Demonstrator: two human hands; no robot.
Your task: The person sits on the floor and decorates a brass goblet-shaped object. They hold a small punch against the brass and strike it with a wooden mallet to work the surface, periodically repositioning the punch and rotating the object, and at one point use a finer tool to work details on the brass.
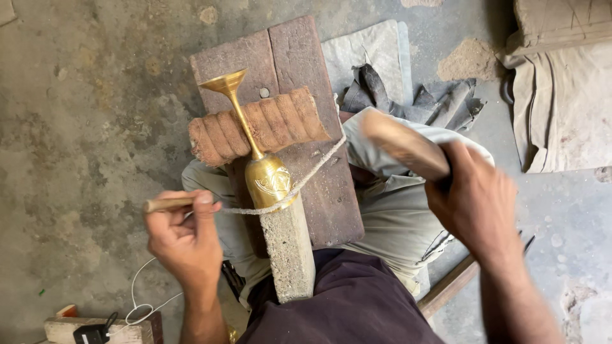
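A brass goblet (268, 178) lies on its side over a dark wooden plank (299, 57), its stem resting on a roll of coarse rope (280, 121) and its cup fitted on a grey stone block (290, 255). A cord (315, 167) is strapped across the cup. My left hand (182, 239) grips a small wooden-handled tool (167, 204) pointing right, its tip close to the cup. My right hand (475, 204) is raised at the right, shut on a wooden mallet (405, 145) that is blurred by motion.
I sit on a concrete floor (83, 127) with legs folded under the plank. Grey cloth and dark scraps (382, 89) lie behind, a beige cloth over a block (561, 108) at the right. A wooden piece with a white cable (137, 306) sits lower left.
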